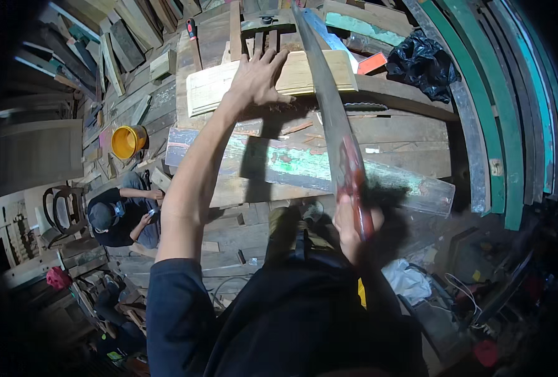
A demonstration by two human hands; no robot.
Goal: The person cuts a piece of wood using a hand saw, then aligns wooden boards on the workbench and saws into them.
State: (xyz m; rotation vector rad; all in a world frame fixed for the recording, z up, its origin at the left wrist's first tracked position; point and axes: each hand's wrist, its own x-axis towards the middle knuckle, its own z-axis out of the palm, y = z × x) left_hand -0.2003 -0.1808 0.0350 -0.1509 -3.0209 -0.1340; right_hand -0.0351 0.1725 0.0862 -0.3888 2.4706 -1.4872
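Observation:
A pale wooden board (210, 89) with a moulded edge lies across the workbench, ahead of me. My left hand (257, 76) rests on it with the fingers spread. My right hand (354, 234), closer to my body, is wrapped round the reddish handle of a handsaw (334, 119). The long grey blade points away from me and passes over the board's right part. Whether its teeth touch the wood I cannot tell. Below the board lies a weathered plank (291, 162) with flaking green paint, crossed by my left arm's shadow.
A screwdriver (192, 31) lies at the back left. Behind the board's right end are an orange piece (372, 63) and a black plastic bag (422, 63). Long green planks (510, 125) stand at right. A yellow bucket (127, 142) and a seated person (123, 212) are at left.

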